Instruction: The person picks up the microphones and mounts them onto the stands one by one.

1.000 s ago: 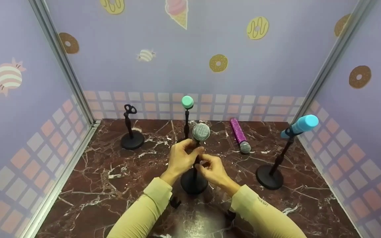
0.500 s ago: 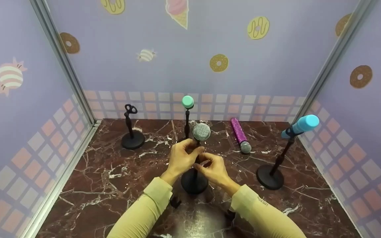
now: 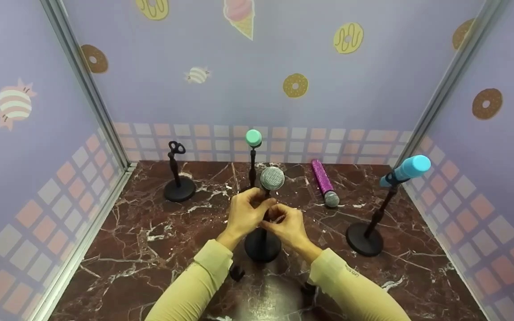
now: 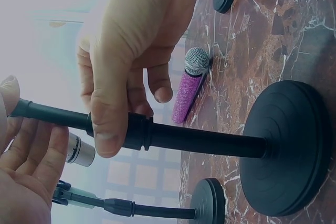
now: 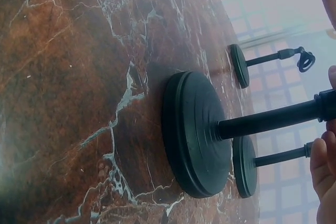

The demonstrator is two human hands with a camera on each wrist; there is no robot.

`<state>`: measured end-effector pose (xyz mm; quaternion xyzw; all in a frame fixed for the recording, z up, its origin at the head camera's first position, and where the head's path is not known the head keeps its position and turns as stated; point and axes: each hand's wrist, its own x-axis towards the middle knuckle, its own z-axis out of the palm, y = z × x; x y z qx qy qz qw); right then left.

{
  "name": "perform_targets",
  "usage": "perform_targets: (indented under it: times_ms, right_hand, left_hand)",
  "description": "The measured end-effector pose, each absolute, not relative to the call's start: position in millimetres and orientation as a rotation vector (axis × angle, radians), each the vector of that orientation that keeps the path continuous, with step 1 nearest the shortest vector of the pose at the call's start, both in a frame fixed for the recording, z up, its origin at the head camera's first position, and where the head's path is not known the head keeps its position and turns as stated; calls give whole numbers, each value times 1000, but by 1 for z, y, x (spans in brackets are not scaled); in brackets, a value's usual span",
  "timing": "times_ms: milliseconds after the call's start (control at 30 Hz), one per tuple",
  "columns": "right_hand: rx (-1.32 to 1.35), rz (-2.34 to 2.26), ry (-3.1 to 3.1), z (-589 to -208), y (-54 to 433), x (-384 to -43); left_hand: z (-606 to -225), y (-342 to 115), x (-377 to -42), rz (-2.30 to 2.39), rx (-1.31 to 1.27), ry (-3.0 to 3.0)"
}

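At the middle of the table, both hands are on a black desktop microphone stand with a round base (image 3: 262, 249). The left hand (image 3: 246, 214) holds the thin upper rod (image 4: 55, 114), just below a microphone with a silver mesh head (image 3: 272, 178). Lower down, the right hand (image 3: 288, 225) pinches the collar (image 4: 137, 130) on the pole between thumb and fingers. The pole stands upright and the base rests on the table. The left hand hides the clip and most of the microphone's body in the head view.
Behind is a stand holding a mint-capped microphone (image 3: 253, 137). A stand with a bare clip (image 3: 176, 147) is at back left. A glittery purple microphone (image 3: 322, 178) lies at back right. A blue microphone (image 3: 411, 167) sits tilted on the right stand. Walls (image 3: 257, 102) enclose the marble-patterned table (image 3: 172, 249).
The right hand's fingers shift slightly around the collar. The left hand, the stand and the other microphones stay where they were.
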<state>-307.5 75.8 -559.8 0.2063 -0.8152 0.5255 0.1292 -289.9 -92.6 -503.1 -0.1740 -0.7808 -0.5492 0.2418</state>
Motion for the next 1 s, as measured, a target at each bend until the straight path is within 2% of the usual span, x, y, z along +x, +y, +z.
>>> perform_targets:
  times_ms: [300,733,1000]
  right_hand:
    - [660,1504,-2428,-560,83,-307]
    - [951,1648,-2469,-557,92,-310]
    - [952,1668,-2443,-558,91,-311]
  left_hand:
    - [-503,-93,-291,-1450,-442,-2163]
    - [-502,-94,-290,-1461,-454,-2166]
    - [-501,-93,-289,-1448,-464,-2157]
